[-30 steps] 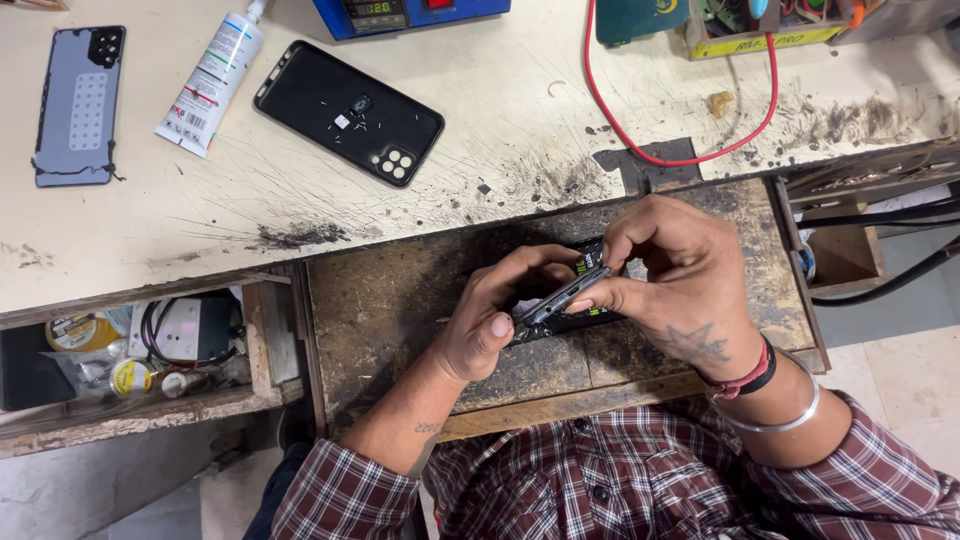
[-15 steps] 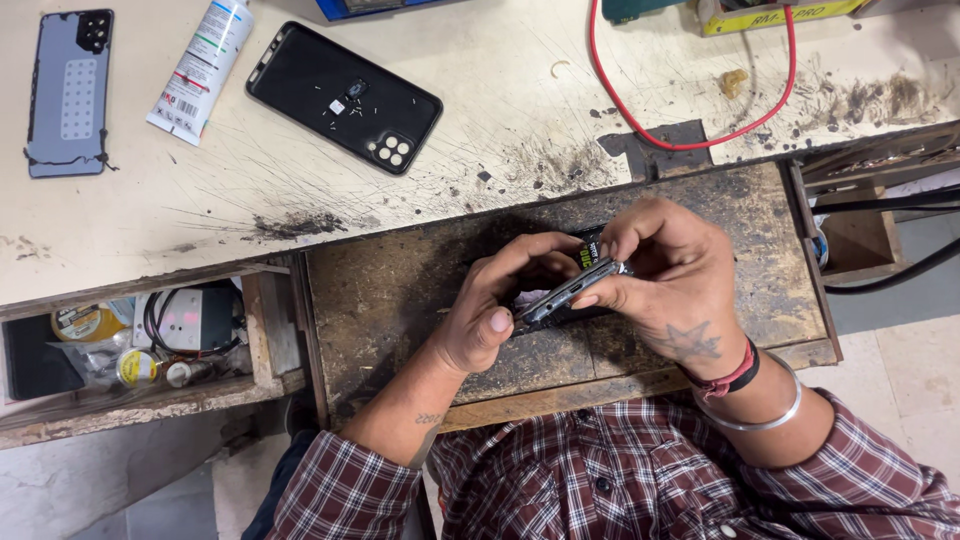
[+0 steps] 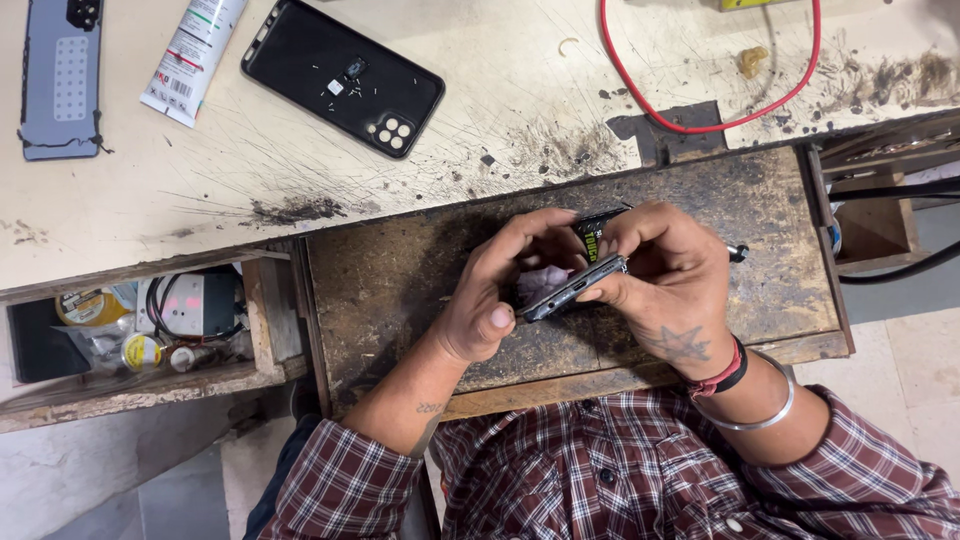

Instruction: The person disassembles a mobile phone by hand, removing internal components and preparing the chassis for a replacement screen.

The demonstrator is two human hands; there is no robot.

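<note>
Dark-edged and slim, the phone (image 3: 572, 289) sits on its side edge over the pulled-out wooden drawer board (image 3: 400, 280), pinched between the left hand (image 3: 500, 290) and right hand (image 3: 665, 280), fingers curled tight around it. Its long axis runs left-low to right-high. Beyond the board, a phone back cover (image 3: 343, 75) lies detached on the worktop (image 3: 500, 120), so reassembly looks unfinished.
</note>
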